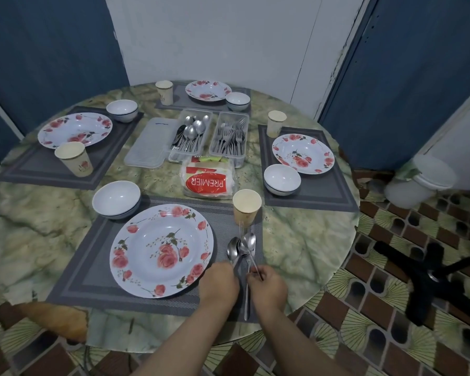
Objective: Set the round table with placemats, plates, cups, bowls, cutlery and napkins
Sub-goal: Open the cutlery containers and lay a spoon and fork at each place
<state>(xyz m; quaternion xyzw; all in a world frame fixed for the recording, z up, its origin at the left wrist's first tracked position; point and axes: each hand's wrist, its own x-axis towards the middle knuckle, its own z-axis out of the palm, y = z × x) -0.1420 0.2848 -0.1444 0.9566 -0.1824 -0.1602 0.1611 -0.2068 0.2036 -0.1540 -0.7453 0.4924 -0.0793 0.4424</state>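
Pale blue plates [162, 249] with pink roses, grey striped placemats [92, 270], white bowls [116, 199], a green marbled tablecloth [304, 240], cream cups [247, 204].

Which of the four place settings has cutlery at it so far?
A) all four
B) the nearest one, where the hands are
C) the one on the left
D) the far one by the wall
B: spoons and a fork lie right of the nearest plate, held by both hands; the other mats show none.

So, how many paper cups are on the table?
4: near cup by the napkins, left cup, far cup, right cup. None seems hidden.
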